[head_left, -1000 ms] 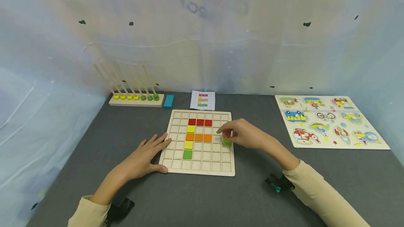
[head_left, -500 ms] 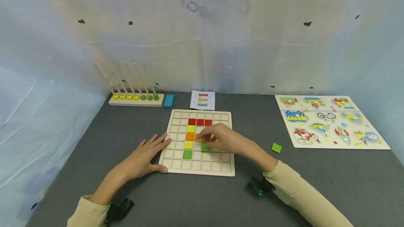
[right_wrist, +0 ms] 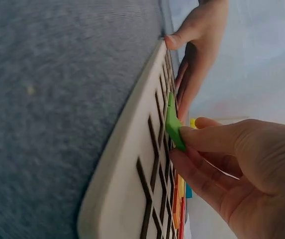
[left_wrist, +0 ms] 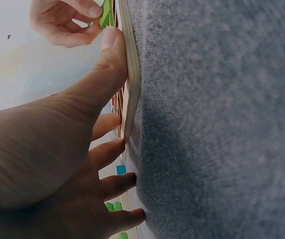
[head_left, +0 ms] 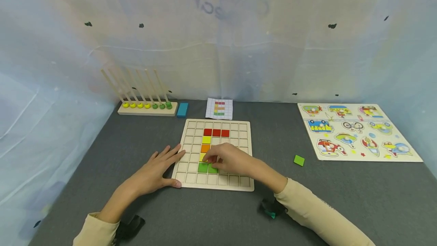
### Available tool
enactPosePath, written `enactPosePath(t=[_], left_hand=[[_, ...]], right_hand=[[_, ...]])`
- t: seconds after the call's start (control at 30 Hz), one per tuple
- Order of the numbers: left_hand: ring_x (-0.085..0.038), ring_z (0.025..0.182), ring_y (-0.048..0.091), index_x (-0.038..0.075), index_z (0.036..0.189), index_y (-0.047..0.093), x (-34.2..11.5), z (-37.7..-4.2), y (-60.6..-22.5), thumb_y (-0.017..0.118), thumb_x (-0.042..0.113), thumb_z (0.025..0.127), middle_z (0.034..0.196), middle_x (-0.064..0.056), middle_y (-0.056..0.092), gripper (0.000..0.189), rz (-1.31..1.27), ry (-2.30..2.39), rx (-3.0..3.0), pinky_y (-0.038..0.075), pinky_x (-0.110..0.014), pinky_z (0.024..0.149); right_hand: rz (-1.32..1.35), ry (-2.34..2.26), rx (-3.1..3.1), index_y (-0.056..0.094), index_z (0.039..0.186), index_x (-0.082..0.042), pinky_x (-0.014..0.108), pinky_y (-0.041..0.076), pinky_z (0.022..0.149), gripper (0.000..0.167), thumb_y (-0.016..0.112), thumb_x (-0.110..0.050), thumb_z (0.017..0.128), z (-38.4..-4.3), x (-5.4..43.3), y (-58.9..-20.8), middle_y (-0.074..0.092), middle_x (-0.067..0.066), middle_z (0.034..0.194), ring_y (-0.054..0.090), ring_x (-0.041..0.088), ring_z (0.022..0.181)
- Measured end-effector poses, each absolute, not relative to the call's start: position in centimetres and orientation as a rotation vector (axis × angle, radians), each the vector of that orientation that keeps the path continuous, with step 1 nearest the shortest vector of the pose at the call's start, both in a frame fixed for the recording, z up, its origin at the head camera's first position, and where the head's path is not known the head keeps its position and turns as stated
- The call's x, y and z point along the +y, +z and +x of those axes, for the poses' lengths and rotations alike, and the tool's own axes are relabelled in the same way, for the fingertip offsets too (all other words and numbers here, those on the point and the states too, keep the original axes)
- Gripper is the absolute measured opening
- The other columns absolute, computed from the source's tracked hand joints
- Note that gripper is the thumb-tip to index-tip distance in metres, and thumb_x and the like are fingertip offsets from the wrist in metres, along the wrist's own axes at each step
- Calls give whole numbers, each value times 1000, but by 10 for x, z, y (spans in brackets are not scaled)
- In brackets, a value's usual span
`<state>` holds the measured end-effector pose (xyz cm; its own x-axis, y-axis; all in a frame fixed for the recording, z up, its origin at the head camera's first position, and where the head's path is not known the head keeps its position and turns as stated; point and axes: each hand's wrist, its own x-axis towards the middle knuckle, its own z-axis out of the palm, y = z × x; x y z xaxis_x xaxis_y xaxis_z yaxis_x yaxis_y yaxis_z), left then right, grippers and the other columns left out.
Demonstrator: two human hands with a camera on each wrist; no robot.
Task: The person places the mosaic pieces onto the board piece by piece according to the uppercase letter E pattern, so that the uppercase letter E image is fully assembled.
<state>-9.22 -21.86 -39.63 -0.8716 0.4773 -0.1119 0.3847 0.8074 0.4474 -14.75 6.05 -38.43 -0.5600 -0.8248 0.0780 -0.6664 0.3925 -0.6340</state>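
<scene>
A wooden grid board lies on the dark table with red, yellow, orange and green square tiles set in its cells. My right hand pinches a green tile between thumb and fingers; it is tilted at the cell right of another green tile. Part of the orange row and a yellow tile are covered by that hand in the head view. Fingers spread, my left hand rests on the board's left edge, its thumb at the near left corner.
Beyond the board lies a printed pattern card. A blue block and a peg stand with beads sit at the back left. To the right are a loose green tile and a picture puzzle board.
My right hand has carried the green tile leftward from the board's right edge to beside the placed green tile. The loose green tile at right came into sight. My left hand stays put.
</scene>
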Motion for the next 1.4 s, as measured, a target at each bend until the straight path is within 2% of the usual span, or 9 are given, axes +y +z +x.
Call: enactPosePath(t=[0.2, 0.4, 0.6, 0.87, 1.07, 1.23, 1.4], left_hand=[[-47, 145, 17, 12, 154, 34, -219, -92, -396, 75, 52, 77, 160, -15, 23, 96, 674, 619, 2776, 13, -71, 109], [-47, 145, 17, 11, 154, 34, -218, -92, -396, 76, 50, 77, 160, -15, 23, 96, 682, 616, 2775, 13, -71, 109], [-47, 145, 17, 11, 154, 34, -217, -91, -396, 77, 48, 77, 160, -15, 23, 95, 687, 625, 2779, 13, -71, 109], [-47, 145, 17, 11, 154, 34, -218, -91, -395, 77, 48, 77, 160, -15, 24, 95, 682, 620, 2789, 14, -71, 109], [-47, 145, 18, 12, 154, 34, -218, -92, -396, 76, 50, 77, 160, -15, 24, 95, 681, 613, 2789, 14, -71, 109], [-47, 145, 18, 12, 154, 35, -219, -92, -395, 75, 51, 77, 160, -15, 24, 95, 682, 612, 2786, 14, -71, 109], [-47, 144, 19, 11, 153, 35, -219, -91, -396, 76, 50, 77, 160, -15, 24, 95, 691, 616, 2789, 14, -71, 109]], right_hand=[[-1356, -864, 2449, 73, 106, -6, 18, 51, 77, 20, 72, 0, 87, -146, 61, -388, 71, 1, 99, 61, 8, 83], [-1339, -911, 2423, 72, 111, -7, 21, 53, 78, 20, 69, -4, 91, -145, 79, -381, 71, 1, 102, 61, 5, 86], [-1234, -941, 2530, 71, 115, -8, 29, 54, 74, 23, 68, -7, 93, -151, 128, -375, 71, 1, 103, 62, 7, 89], [-1008, -885, 2697, 69, 119, -6, 38, 55, 83, 29, 71, -5, 89, -152, 203, -376, 71, 4, 108, 65, 15, 96], [-898, -857, 2797, 69, 119, -4, 38, 56, 80, 34, 76, -8, 85, -142, 254, -375, 71, 5, 109, 66, 20, 94], [-875, -887, 2845, 70, 116, -3, 33, 56, 74, 34, 78, -12, 84, -130, 283, -380, 71, 3, 106, 66, 18, 90], [-843, -915, 2862, 71, 114, -5, 28, 56, 70, 30, 77, -11, 85, -125, 290, -391, 72, -1, 102, 65, 11, 87]])
